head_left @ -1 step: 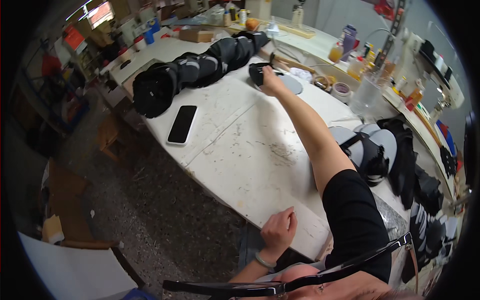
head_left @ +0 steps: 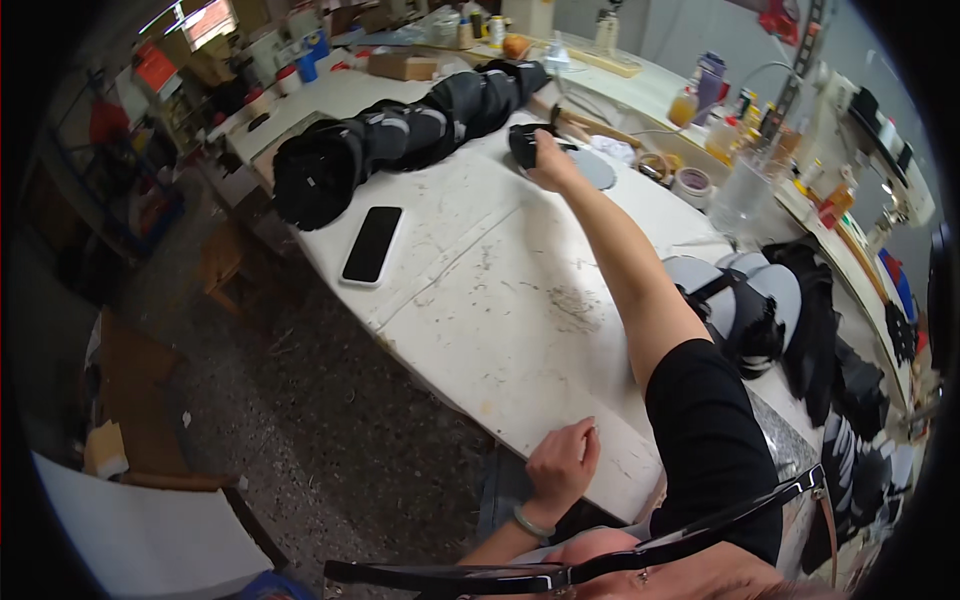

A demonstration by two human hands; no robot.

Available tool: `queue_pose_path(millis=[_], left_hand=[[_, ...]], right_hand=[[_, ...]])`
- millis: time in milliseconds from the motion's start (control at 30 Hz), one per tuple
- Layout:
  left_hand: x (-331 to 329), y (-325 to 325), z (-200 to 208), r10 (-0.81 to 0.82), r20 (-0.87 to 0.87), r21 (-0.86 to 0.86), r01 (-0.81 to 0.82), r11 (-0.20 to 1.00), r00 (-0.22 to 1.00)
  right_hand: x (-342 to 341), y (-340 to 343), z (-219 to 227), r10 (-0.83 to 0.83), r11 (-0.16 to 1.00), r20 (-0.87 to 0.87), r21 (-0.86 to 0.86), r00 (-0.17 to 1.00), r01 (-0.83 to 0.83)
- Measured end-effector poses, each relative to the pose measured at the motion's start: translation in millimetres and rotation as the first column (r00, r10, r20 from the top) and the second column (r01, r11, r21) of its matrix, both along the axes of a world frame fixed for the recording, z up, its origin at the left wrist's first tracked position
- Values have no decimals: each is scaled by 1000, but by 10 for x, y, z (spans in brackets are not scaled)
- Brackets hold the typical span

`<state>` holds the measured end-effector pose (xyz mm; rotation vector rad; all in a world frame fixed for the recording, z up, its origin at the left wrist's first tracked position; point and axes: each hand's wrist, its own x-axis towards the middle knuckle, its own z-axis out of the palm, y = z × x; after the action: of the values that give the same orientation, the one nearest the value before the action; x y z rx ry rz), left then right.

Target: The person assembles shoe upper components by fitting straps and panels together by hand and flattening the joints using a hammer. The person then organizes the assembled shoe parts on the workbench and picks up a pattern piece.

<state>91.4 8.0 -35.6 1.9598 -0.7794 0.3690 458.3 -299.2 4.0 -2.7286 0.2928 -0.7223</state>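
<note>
The left hand (head_left: 560, 465) rested loosely curled on the near edge of the white worktable (head_left: 500, 320), holding nothing. Far across, the right hand (head_left: 548, 160) was closed on a black shoe upper (head_left: 522, 143) beside a grey insole (head_left: 595, 170). A row of black uppers (head_left: 400, 135) lay beyond a smartphone (head_left: 372, 243). That piece looked just picked up, work on it unstarted. Cluttered benches ringed the workshop.

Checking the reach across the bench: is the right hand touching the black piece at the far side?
Touching. The head view shows the right hand closed on the black piece, with no gap.
</note>
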Motion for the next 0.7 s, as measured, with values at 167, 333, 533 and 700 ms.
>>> queue_pose_path(millis=[167,333,533,700], left_hand=[[-23,10,-46,2,-42,-72,-5,997,999],[-29,111,13,-200,-282,-159,160,974,938],[53,560,65,-968,-116,-992,-80,100,222],[-531,839,431,-876,-361,-899,130,418,320]], right_hand=[[-326,426,184,-72,996,-223,26,972,80],[-1426,878,641,342,939,-236,43,910,-342],[-3611,1633,1092,718,666,-141,426,682,-613],[-4702,1690,979,696,708,-176,331,696,-624]])
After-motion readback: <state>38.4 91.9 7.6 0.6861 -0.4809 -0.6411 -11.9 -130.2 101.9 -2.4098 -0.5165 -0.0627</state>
